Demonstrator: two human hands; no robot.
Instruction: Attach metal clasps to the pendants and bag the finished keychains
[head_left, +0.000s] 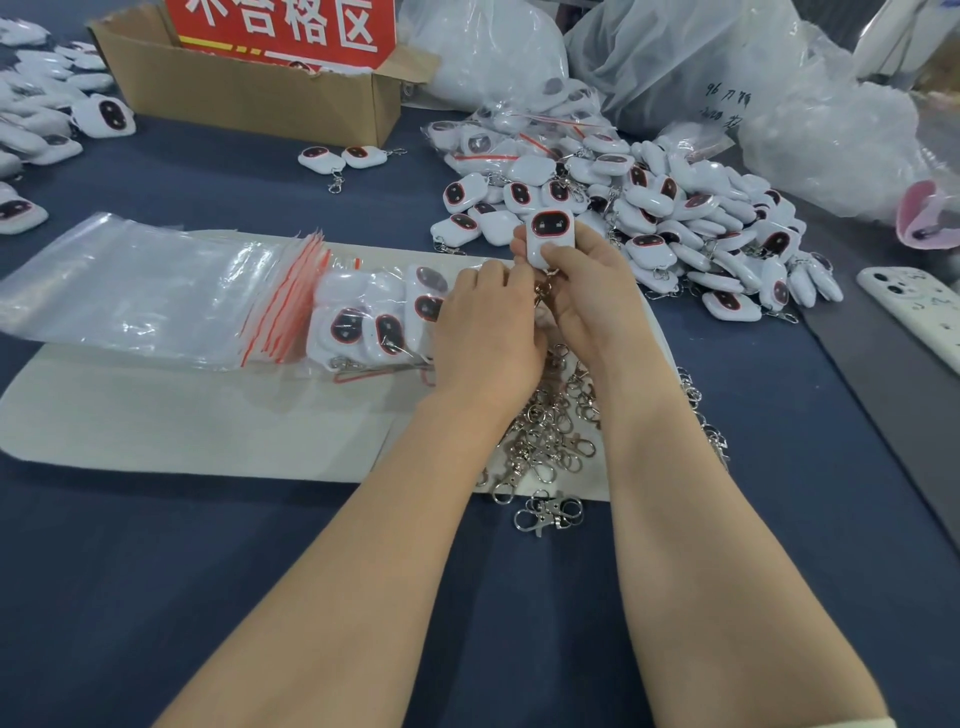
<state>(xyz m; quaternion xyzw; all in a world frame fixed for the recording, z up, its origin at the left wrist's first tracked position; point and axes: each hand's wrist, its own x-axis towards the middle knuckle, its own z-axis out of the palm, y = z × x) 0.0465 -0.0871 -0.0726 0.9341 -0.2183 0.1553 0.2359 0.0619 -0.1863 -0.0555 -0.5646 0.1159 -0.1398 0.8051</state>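
My right hand (587, 291) pinches the pendant (549, 236) upright, loop end down. Just beneath it, my left hand (483, 322) pinches the clasp (546, 290).

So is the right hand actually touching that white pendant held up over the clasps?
Touching. The head view shows the right hand pinching the white pendant by its lower edge, with the thumb lying across its front.
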